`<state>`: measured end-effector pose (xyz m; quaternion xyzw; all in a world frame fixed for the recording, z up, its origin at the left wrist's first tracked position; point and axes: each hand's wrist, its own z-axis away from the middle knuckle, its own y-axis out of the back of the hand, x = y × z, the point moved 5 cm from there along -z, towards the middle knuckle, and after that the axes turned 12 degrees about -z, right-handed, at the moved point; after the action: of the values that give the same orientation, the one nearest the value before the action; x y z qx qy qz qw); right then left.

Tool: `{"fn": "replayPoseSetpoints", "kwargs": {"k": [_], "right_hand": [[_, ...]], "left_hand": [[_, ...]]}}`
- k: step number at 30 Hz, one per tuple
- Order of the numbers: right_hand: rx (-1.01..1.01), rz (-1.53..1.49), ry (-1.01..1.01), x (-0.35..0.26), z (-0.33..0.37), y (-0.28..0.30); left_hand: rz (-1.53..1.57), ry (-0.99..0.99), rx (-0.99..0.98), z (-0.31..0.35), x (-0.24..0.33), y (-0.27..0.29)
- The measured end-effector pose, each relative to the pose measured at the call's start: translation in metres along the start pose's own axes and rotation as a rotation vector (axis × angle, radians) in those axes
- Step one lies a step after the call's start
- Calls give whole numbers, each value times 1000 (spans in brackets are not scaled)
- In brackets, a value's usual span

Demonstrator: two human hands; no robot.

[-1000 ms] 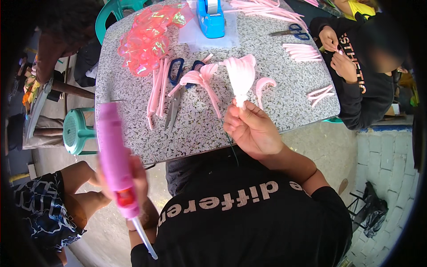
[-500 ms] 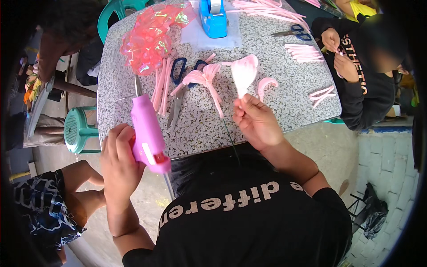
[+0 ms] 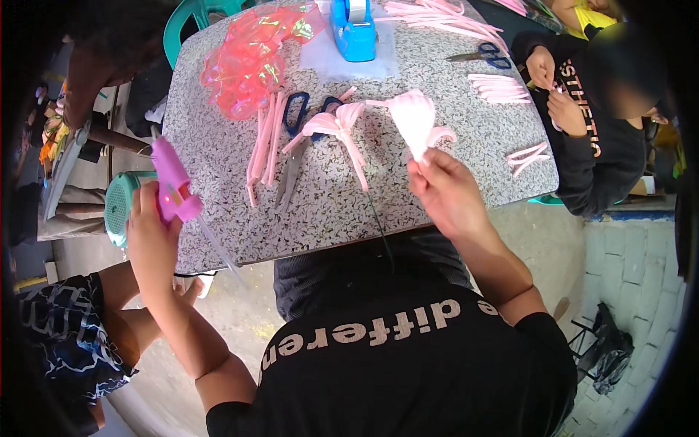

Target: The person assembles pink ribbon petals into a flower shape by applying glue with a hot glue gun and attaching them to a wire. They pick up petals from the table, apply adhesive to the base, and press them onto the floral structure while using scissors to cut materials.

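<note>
so closest to the cam is the back-to-front lettered black t-shirt (image 3: pixel 408 371), then the two hands. left hand (image 3: pixel 153 233) is wrapped around a pinkish-purple plastic glue gun (image 3: pixel 172 175), nozzle aimed up and away, with a clear glue stick (image 3: pixel 218 247) poking out the back, all at the left edge of the grey speckled tabletop (image 3: pixel 320 222). right hand (image 3: pixel 448 189) has thumb and fingers closed on the narrow end of a pale pink, fan-shaped petal (image 3: pixel 413 120), held up over the table

just left of that petal there's a pink bloom with floppy petals (image 3: pixel 341 127) on a thin dark green stem (image 3: pixel 378 222). big scissors with dark blue handles (image 3: pixel 295 113) lie next to it, long pink fuzzy strips (image 3: pixel 266 146) beside those. a curled pink piece (image 3: pixel 444 134) peeks out behind the held petal

further back: a heap of shiny see-through pink film (image 3: pixel 247 73), a blue tape dispenser (image 3: pixel 354 40), and a co-worker in a black printed top (image 3: pixel 557 160) on the right, fingers on something too small to make out
</note>
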<state>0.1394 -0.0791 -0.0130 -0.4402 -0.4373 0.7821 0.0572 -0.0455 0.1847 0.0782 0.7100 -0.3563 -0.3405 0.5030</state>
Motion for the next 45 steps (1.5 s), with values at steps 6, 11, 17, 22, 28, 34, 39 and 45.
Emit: {"fn": "replayPoseSetpoints", "kwargs": {"k": [6,11,17,22,28,34,39,45], "right_hand": [[-315,-374,136,-42,21,-30],[-261,-326,129,-40,26,-29],[-238,-311,26,-25,27,-29],[-228,-346,-27,-17,25,-25],[-293,-435,-82,-11,21,-25],[-305,-459,-101,-6,19,-27],[-271,-485,-119,-3,17,-26],[-288,-527,-134,0,16,-23]], "left_hand": [[17,174,-190,10,-61,-82],[116,134,-126,8,-63,-94],[380,62,-134,11,-58,-89],[367,44,-73,15,-52,-82],[375,137,72,26,-60,-80],[346,187,79,32,-61,-79],[389,226,32,40,-65,-82],[327,202,-17,48,-60,-76]]}}
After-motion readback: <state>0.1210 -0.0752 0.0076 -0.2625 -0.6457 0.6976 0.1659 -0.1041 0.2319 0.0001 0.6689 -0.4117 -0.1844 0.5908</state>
